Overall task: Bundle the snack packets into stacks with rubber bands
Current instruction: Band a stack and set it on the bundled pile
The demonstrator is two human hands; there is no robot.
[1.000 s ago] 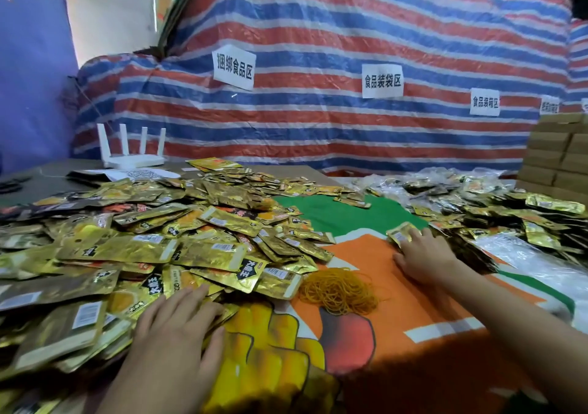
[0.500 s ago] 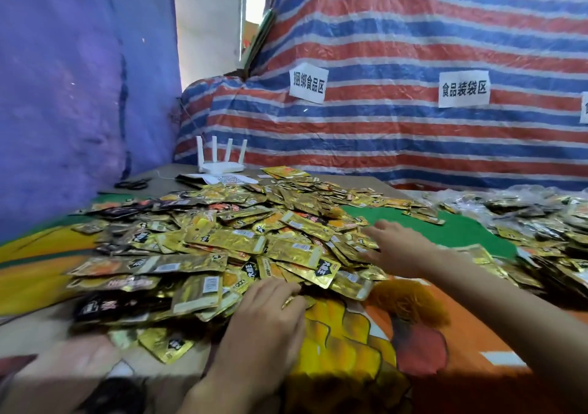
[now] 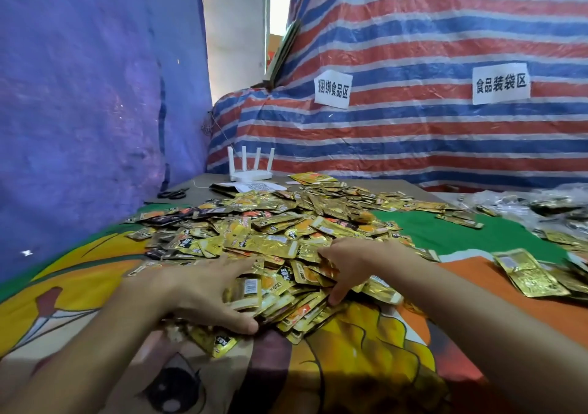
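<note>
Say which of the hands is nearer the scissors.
Left. The scissors lie far back left; the left hand is on the near left of the snack packet pile, the right hand farther right on it.

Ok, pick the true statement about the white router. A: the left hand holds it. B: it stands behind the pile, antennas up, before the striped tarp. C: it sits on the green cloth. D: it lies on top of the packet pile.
B: the white router stands on the tabletop behind the packet pile, four antennas upright, with the striped tarp behind it.
</note>
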